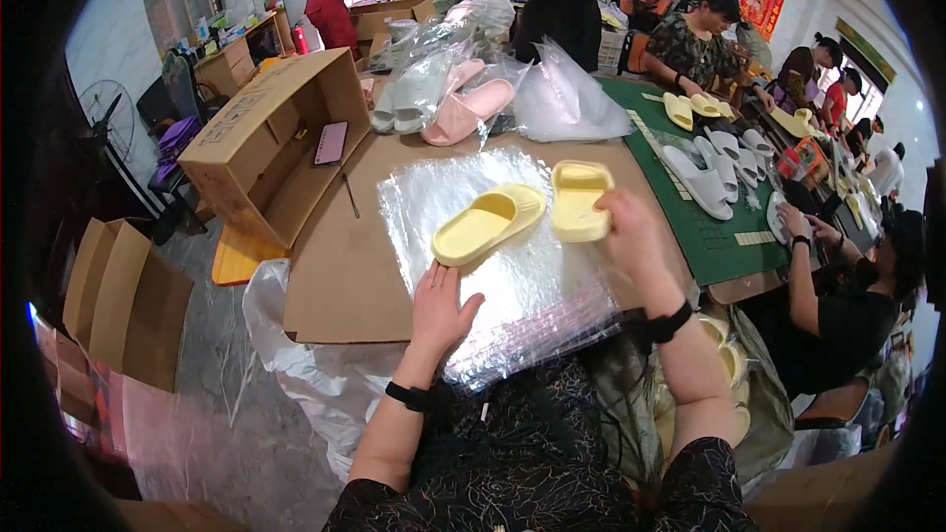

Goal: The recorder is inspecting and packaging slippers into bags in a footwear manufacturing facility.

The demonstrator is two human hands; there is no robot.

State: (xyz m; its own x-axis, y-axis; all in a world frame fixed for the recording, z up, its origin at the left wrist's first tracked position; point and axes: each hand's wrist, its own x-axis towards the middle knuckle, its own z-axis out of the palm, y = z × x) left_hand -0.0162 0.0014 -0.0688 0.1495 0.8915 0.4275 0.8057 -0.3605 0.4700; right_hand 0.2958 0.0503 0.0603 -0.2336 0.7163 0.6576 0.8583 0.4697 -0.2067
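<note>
My right hand [629, 225] grips a pale yellow slide sandal [577, 199] by its near end, holding it just above a stack of clear plastic bags [503, 276]. A second pale yellow slide sandal [489, 223] lies on the bags to the left, toe pointing away to the right. My left hand [441, 305] rests flat on the bags, fingers spread, just below that sandal's heel. The bags lie on a brown cardboard sheet [345, 276] over the table.
An open cardboard box [266, 138] lies on its side at the left with a phone [330, 143] on its flap. Pink and white bagged sandals [463, 99] pile behind. Other people sort sandals on a green mat [690, 227] at the right. Flat cartons [118, 296] stand on the floor.
</note>
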